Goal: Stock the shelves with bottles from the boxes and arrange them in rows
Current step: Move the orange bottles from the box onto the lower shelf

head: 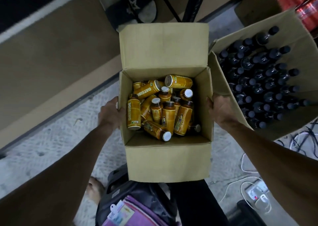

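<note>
An open cardboard box (167, 162) sits in the middle of the head view, held between both hands. Inside lie several small orange bottles (161, 105) with brown or white caps, jumbled at all angles. My left hand (112, 113) grips the box's left wall, thumb over the rim. My right hand (222, 109) grips the right wall in the same way. To the right, a second open box (228, 81) holds several upright dark bottles (263, 86) with dark caps.
Red cola cans (299, 3) are stacked at the top right. A black shelf post (194, 0) rises behind the box. A black slipper (136, 9) lies at top centre. A purple-and-black bag (137, 206) is below, white cables and a power strip (256, 193) on the floor at right.
</note>
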